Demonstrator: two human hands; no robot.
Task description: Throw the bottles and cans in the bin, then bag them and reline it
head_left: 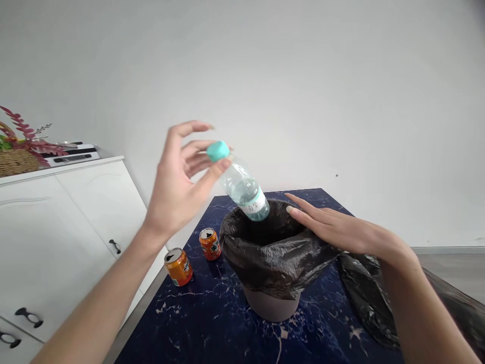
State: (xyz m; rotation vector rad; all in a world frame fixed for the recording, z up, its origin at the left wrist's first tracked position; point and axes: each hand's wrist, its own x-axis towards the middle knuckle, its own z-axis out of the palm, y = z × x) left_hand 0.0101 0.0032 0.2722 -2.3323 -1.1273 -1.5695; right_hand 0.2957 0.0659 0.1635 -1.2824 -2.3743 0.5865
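A clear plastic bottle (238,181) with a turquoise cap hangs tilted from my left hand (182,177), pinched near the neck between thumb and fingers; the index finger is raised off it. Some liquid shows inside, and the bottle's base is at the mouth of a trash bin (273,304) lined with a black garbage bag (280,265). My right hand (326,225) lies flat over the bin's right rim, its fingers stretched out against the bag. Left of the bin stand two opened orange soda cans, a nearer can (179,268) and a farther can (209,244).
All this stands on a dark blue marble-patterned table (212,323) against a pale wall (288,101). More black plastic (366,293) lies at the table's right. A white cabinet (71,217) to the left carries a wicker basket (17,161) with artificial plants.
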